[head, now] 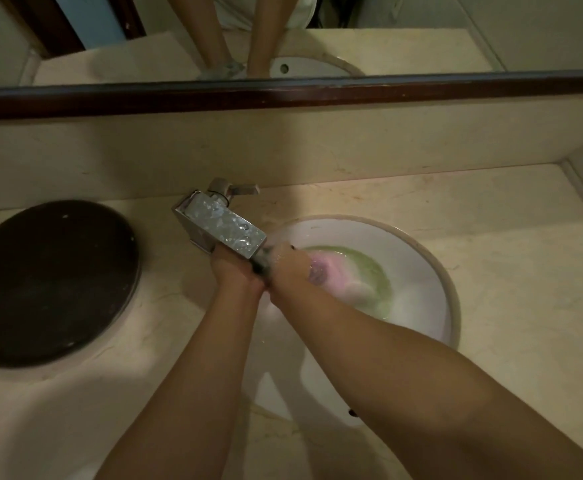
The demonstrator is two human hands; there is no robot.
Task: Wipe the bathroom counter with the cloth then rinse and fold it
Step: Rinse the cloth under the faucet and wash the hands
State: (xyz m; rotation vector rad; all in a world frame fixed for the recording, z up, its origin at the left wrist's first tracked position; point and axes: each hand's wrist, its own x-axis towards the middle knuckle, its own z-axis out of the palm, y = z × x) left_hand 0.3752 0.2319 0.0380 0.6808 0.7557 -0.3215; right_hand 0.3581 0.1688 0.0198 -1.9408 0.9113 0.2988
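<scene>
Under the spout of the chrome faucet [221,226], my left hand [231,268] and my right hand [288,271] are pressed close together over the white sink basin [425,271]. Both grip the wet cloth [331,275], a bunched pink and pale green piece that trails from my right hand into the basin. A dark strip of it shows between the hands, blurred by running water. The beige marble counter [511,271] surrounds the basin.
A round dark brown tray [51,282] lies on the counter to the left of the faucet. A dark wooden mirror frame [283,95] runs along the backsplash, with my arms reflected above it. A side wall closes the counter at the right.
</scene>
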